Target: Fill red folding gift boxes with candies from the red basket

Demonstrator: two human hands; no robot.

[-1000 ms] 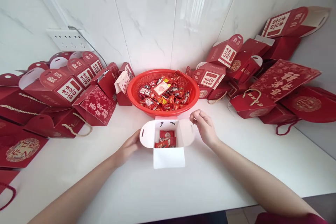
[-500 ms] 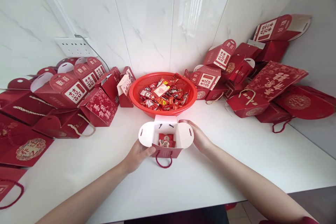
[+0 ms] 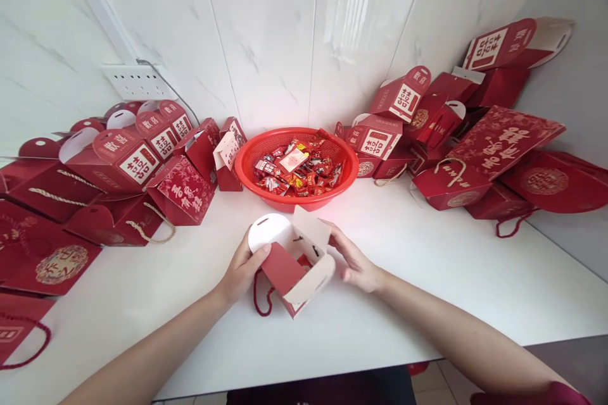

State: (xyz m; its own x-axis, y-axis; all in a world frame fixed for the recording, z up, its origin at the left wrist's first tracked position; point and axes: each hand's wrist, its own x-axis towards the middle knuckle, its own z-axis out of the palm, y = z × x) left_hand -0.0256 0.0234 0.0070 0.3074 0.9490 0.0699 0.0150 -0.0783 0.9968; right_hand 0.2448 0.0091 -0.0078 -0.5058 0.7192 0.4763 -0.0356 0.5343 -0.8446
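A small red gift box [image 3: 285,266] with white inner flaps is turned at an angle, its top partly open, red wrappers showing inside. My left hand [image 3: 242,269] grips its left side, thumb on the red front flap beside a rounded white flap. On the right, my right hand [image 3: 354,259] has its fingers behind the raised back flap and its thumb apart from the box. A dark red rope handle [image 3: 261,300] hangs from the box's lower left. Just behind stands a red plastic basket [image 3: 297,202] of wrapped sweets [image 3: 304,171].
Red boxes [image 3: 118,158] with rope handles crowd the left side of the white table [image 3: 380,329]. More red boxes [image 3: 498,145] are piled on the right. Behind is a tiled wall [image 3: 266,44] with a socket panel [image 3: 135,82].
The box has turned and tilted, and its red front flap now covers part of the opening. My left thumb has moved onto that flap, and my right hand's fingers have spread.
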